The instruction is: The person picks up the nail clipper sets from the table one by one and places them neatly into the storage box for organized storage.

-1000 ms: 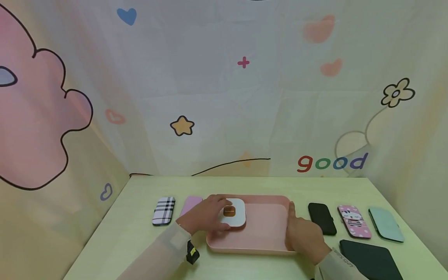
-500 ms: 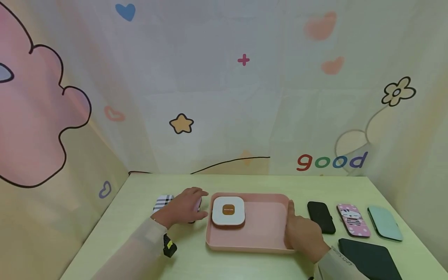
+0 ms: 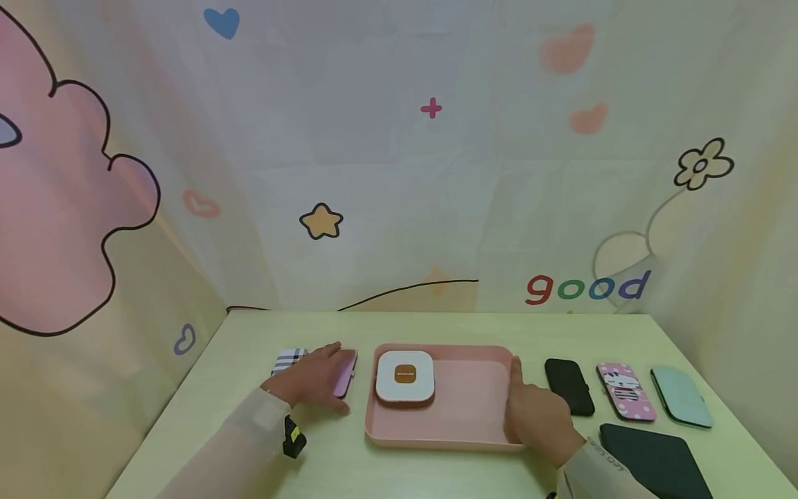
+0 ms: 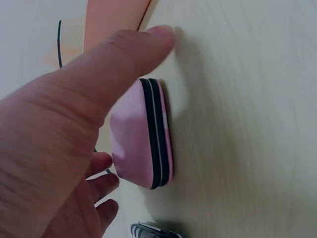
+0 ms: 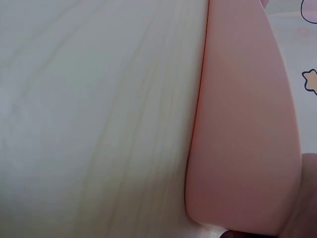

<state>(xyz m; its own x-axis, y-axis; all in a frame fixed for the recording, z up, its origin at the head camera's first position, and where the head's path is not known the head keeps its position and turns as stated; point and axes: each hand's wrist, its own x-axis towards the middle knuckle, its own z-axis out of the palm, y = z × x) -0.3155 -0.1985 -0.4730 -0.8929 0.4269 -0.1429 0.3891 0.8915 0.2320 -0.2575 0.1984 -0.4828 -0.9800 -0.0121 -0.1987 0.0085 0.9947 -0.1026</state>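
In the head view my left hand is spread over a pink flat case, partly covering it. In the left wrist view, the pink case has a black band along its edge; my thumb stands apart from it, the other fingers beyond its far side. A pink tray lies in the middle of the table. My right hand grips its right rim, index finger stretched along it. The right wrist view shows the tray's outer wall up close. A white square box with a brown label sits in the tray's left part.
A plaid case lies left of the pink one, partly behind my left hand. On the right are a black case, a pink cartoon case, a mint case and a larger dark flat item. A printed curtain hangs behind the table.
My left hand has let go of the white box in the tray and moved left over the pink case. My right hand remains on the tray's rim.
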